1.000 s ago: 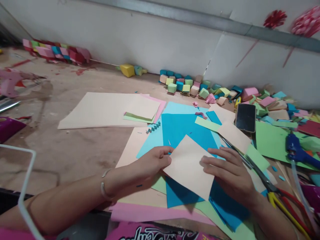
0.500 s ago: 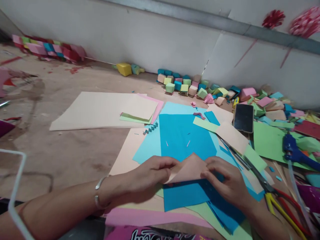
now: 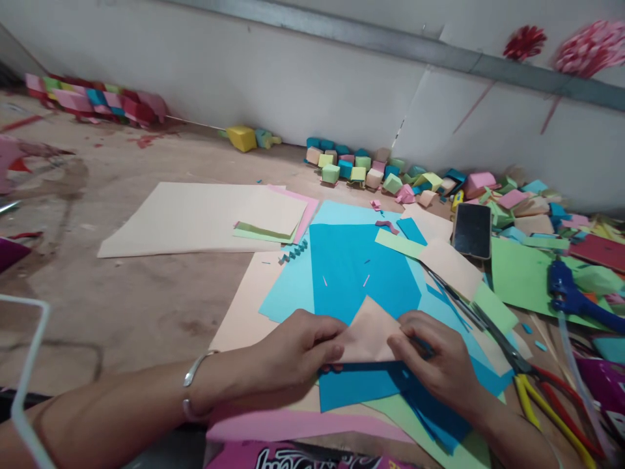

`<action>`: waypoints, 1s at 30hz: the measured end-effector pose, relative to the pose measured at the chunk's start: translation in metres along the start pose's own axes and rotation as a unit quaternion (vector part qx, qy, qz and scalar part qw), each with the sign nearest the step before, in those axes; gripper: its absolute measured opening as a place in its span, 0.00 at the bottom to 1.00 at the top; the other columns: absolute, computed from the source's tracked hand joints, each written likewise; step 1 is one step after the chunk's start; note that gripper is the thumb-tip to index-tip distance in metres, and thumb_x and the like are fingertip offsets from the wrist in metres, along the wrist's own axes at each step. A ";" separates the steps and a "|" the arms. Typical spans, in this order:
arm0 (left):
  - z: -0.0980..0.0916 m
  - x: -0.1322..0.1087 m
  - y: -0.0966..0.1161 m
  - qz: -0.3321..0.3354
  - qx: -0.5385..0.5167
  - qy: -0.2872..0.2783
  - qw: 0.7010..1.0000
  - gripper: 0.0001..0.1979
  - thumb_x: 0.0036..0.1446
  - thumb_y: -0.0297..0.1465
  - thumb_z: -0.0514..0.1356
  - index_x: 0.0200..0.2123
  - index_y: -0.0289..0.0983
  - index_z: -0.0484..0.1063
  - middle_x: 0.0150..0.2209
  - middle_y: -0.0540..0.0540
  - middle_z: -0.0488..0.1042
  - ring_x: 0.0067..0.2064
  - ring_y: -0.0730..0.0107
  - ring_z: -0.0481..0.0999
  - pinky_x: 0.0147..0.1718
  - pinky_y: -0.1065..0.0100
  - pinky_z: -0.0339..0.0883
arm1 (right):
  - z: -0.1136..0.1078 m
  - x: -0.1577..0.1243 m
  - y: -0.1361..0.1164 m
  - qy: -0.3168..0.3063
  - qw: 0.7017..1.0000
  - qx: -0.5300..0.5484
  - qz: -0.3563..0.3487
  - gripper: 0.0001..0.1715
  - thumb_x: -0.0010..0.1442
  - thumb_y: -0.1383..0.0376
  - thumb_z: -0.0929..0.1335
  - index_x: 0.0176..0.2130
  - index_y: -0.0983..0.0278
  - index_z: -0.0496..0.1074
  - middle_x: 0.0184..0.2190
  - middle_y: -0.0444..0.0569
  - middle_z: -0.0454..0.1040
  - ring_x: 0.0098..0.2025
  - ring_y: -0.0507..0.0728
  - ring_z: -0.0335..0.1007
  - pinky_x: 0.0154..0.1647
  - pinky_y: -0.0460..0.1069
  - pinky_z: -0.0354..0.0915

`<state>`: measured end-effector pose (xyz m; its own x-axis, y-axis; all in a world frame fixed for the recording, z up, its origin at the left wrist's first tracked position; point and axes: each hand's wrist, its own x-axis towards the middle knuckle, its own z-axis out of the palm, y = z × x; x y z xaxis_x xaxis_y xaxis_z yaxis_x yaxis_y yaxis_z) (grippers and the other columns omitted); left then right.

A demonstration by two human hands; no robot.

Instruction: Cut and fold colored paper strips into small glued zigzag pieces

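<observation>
Between my hands is a folded piece of peach paper (image 3: 368,333), its peak pointing away from me. My left hand (image 3: 312,345), with a silver bracelet at the wrist, pinches its left corner between thumb and fingers. On the opposite corner my right hand (image 3: 430,352) grips the paper, thumb in front. Below lies a dark blue sheet (image 3: 364,260) on top of light blue paper (image 3: 288,296) and a peach sheet (image 3: 239,306). Two pairs of scissors, one with yellow handles (image 3: 532,404) and one with red handles (image 3: 561,384), rest to the right.
A phone (image 3: 472,230), a blue glue gun (image 3: 569,293) and green paper (image 3: 517,273) lie on the right. Folded paper boxes (image 3: 359,174) line the wall. A large cream sheet (image 3: 205,218) is at left. White bent tubing (image 3: 29,365) stands at the near left.
The folded peach paper has turned to face me more flatly, its peak shifting slightly left. Both hands keep their hold on its corners. The view has moved a little.
</observation>
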<state>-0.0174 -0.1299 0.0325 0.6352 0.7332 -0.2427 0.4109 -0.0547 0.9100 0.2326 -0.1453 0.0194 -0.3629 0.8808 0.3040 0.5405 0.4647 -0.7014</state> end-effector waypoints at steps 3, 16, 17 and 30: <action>0.000 -0.001 0.004 0.015 -0.014 0.006 1.000 0.09 0.58 0.33 0.57 0.29 0.34 0.70 0.25 0.53 0.63 0.27 0.76 0.59 0.24 0.74 0.51 | 0.002 -0.001 -0.005 -0.018 1.000 -0.015 -0.009 0.15 0.62 0.69 0.65 0.24 0.63 0.59 0.21 0.43 0.60 0.25 0.51 0.57 0.25 0.47 0.53; 0.015 0.003 -0.001 -0.038 -0.042 0.124 0.991 0.09 0.55 0.32 0.59 0.29 0.33 0.77 0.24 0.50 0.71 0.28 0.74 0.65 0.26 0.73 0.56 | 0.013 -0.011 -0.013 -0.066 0.997 -0.013 -0.039 0.12 0.63 0.69 0.64 0.26 0.63 0.61 0.23 0.44 0.65 0.26 0.51 0.62 0.26 0.46 0.57; 0.015 0.003 -0.001 -0.034 -0.045 0.126 0.990 0.09 0.56 0.31 0.59 0.29 0.33 0.78 0.25 0.50 0.72 0.28 0.74 0.66 0.26 0.73 0.57 | 0.013 -0.011 -0.012 -0.067 0.997 -0.017 -0.037 0.12 0.63 0.68 0.64 0.26 0.63 0.62 0.22 0.44 0.65 0.26 0.51 0.62 0.26 0.46 0.57; 0.014 0.002 0.001 -0.008 -0.022 0.117 0.993 0.12 0.60 0.31 0.56 0.32 0.34 0.78 0.28 0.48 0.77 0.30 0.72 0.70 0.28 0.74 0.60 | 0.013 -0.013 -0.010 -0.047 0.998 -0.045 0.004 0.07 0.61 0.63 0.66 0.41 0.61 0.68 0.29 0.45 0.75 0.29 0.53 0.72 0.26 0.45 0.65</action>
<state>-0.0067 -0.1375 0.0281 0.4569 0.8716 -0.1775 0.3873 -0.0153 0.9218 0.2222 -0.1630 0.0141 -0.4262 0.8740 0.2334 0.6087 0.4679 -0.6407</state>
